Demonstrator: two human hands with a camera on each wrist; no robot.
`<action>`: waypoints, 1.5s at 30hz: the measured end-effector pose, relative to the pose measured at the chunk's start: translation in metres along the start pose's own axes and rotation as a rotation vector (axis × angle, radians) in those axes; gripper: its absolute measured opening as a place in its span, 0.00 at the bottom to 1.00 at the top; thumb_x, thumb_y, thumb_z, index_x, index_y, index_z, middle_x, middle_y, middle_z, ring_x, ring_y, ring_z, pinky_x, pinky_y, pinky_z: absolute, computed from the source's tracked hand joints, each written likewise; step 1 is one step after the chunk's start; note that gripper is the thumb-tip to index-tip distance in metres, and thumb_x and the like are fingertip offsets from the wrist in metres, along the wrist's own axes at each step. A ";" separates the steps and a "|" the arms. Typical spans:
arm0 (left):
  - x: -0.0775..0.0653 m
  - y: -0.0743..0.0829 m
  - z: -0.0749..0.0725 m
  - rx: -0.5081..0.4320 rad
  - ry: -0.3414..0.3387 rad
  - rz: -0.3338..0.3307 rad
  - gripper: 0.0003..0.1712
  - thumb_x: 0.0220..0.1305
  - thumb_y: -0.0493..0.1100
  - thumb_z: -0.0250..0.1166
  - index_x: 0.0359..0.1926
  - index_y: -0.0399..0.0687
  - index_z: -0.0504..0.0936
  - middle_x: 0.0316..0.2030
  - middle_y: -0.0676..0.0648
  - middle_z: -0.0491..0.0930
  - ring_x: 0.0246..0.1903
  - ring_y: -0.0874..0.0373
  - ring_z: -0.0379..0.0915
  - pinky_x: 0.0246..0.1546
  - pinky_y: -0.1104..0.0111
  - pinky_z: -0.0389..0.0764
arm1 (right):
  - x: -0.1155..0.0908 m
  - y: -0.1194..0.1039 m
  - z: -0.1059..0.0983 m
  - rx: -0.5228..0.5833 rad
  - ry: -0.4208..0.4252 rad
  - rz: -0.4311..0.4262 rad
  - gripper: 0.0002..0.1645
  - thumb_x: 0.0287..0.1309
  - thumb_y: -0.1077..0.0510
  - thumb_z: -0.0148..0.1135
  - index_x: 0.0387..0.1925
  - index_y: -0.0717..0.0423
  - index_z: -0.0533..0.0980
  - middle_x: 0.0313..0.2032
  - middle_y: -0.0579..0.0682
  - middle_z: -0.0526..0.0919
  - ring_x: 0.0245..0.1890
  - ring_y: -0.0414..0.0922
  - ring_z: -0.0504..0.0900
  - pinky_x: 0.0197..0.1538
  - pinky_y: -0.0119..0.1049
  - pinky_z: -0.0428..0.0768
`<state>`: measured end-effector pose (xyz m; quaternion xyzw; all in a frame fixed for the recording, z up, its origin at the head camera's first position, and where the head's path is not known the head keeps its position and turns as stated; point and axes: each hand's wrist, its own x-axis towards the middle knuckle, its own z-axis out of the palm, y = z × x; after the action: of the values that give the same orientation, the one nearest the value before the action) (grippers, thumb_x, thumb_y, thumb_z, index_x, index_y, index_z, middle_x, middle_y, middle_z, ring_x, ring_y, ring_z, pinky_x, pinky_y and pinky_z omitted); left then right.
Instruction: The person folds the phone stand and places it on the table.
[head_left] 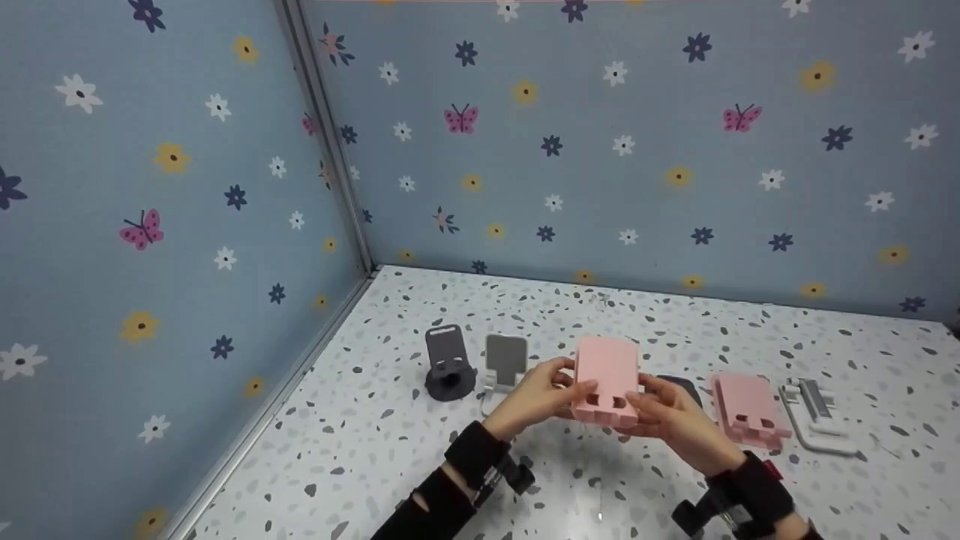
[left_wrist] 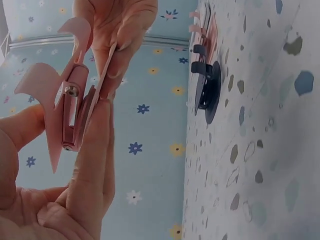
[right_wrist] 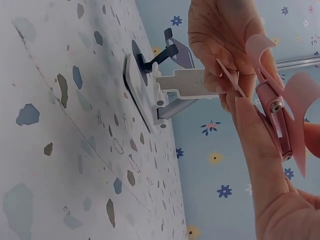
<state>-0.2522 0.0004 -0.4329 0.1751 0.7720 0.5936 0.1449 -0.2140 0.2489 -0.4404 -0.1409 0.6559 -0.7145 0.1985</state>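
Observation:
A pink folding phone stand (head_left: 607, 367) is held up over the speckled table, its flat plate with two cutouts facing me. My left hand (head_left: 536, 394) grips its left side, thumb on the front near the lower edge. My right hand (head_left: 675, 424) grips the opposite side in the same way. Seen edge-on in the left wrist view, the pink stand (left_wrist: 76, 95) has two curved hooks and a hinged arm folded between its plates. Fingers of both hands lie along the thin base plate, as the right wrist view also shows around the stand (right_wrist: 275, 107).
To the left on the table (head_left: 360, 465) stand a black phone stand (head_left: 448, 364) and a white-and-grey one (head_left: 507, 360). A dark stand (head_left: 684, 386) is partly hidden behind my right hand. Farther right lie another pink stand (head_left: 750, 405) and a folded white-and-grey stand (head_left: 821, 424). Patterned walls (head_left: 600, 165) enclose the back and left.

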 end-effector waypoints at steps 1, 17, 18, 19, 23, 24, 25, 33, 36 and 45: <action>0.000 0.001 -0.002 0.055 0.008 0.024 0.29 0.79 0.47 0.66 0.69 0.31 0.76 0.55 0.31 0.86 0.49 0.45 0.88 0.50 0.58 0.94 | 0.001 -0.001 -0.001 -0.004 0.010 0.003 0.48 0.87 0.56 0.49 0.81 0.80 0.33 0.62 0.47 0.85 0.55 0.37 0.89 0.62 0.39 0.89; -0.016 0.011 -0.025 0.621 0.160 0.370 0.25 0.79 0.41 0.62 0.69 0.31 0.79 0.66 0.33 0.83 0.65 0.37 0.81 0.72 0.47 0.79 | 0.025 0.007 -0.012 -0.141 0.182 0.088 0.43 0.85 0.59 0.50 0.79 0.84 0.43 0.66 0.77 0.76 0.45 0.37 0.90 0.57 0.36 0.91; -0.016 0.010 -0.027 0.625 0.163 0.377 0.25 0.79 0.41 0.62 0.69 0.31 0.80 0.66 0.33 0.84 0.65 0.37 0.81 0.72 0.47 0.79 | 0.026 0.008 -0.012 -0.165 0.190 0.090 0.42 0.85 0.60 0.50 0.79 0.85 0.44 0.67 0.79 0.74 0.45 0.37 0.90 0.57 0.36 0.91; -0.017 0.010 -0.028 0.633 0.166 0.380 0.25 0.79 0.40 0.62 0.69 0.31 0.80 0.66 0.34 0.84 0.65 0.37 0.81 0.72 0.47 0.80 | 0.028 0.009 -0.012 -0.192 0.196 0.096 0.41 0.85 0.60 0.49 0.79 0.85 0.45 0.67 0.79 0.74 0.44 0.37 0.90 0.56 0.36 0.92; -0.019 0.009 -0.031 0.648 0.181 0.387 0.27 0.79 0.40 0.63 0.72 0.30 0.77 0.67 0.32 0.82 0.66 0.37 0.80 0.72 0.47 0.80 | 0.033 0.012 -0.012 -0.275 0.236 0.141 0.39 0.83 0.61 0.51 0.78 0.85 0.50 0.62 0.77 0.79 0.42 0.38 0.89 0.52 0.37 0.93; -0.019 0.009 -0.031 0.654 0.185 0.388 0.28 0.79 0.41 0.63 0.73 0.30 0.76 0.67 0.32 0.82 0.66 0.36 0.80 0.72 0.47 0.80 | 0.034 0.012 -0.012 -0.287 0.246 0.153 0.39 0.83 0.61 0.51 0.78 0.84 0.50 0.62 0.77 0.79 0.42 0.39 0.89 0.52 0.37 0.93; -0.019 0.009 -0.032 0.664 0.192 0.389 0.29 0.78 0.41 0.64 0.73 0.29 0.75 0.67 0.32 0.82 0.66 0.36 0.80 0.72 0.48 0.80 | 0.035 0.012 -0.011 -0.296 0.250 0.162 0.39 0.83 0.61 0.51 0.78 0.84 0.49 0.62 0.78 0.78 0.42 0.40 0.89 0.52 0.38 0.93; -0.019 0.007 -0.037 0.669 0.216 0.409 0.33 0.75 0.39 0.66 0.74 0.26 0.72 0.66 0.29 0.81 0.66 0.35 0.79 0.72 0.46 0.79 | 0.043 0.013 -0.008 -0.355 0.306 0.199 0.44 0.85 0.61 0.48 0.81 0.82 0.38 0.71 0.85 0.67 0.50 0.47 0.89 0.54 0.41 0.93; -0.020 0.006 -0.038 0.664 0.213 0.401 0.33 0.75 0.39 0.66 0.74 0.26 0.72 0.66 0.29 0.81 0.66 0.35 0.79 0.72 0.46 0.79 | 0.047 0.014 -0.007 -0.380 0.338 0.214 0.43 0.85 0.61 0.48 0.81 0.82 0.39 0.72 0.82 0.68 0.57 0.53 0.87 0.56 0.42 0.92; -0.021 0.003 -0.042 0.651 0.221 0.379 0.34 0.76 0.40 0.66 0.75 0.28 0.71 0.66 0.30 0.81 0.64 0.37 0.80 0.72 0.45 0.79 | 0.046 0.010 -0.012 -0.363 0.288 0.276 0.41 0.90 0.51 0.35 0.80 0.82 0.38 0.80 0.82 0.47 0.81 0.73 0.57 0.80 0.60 0.70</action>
<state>-0.2510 -0.0441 -0.4190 0.2861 0.8848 0.3494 -0.1144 -0.2593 0.2368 -0.4542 0.0194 0.8077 -0.5642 0.1701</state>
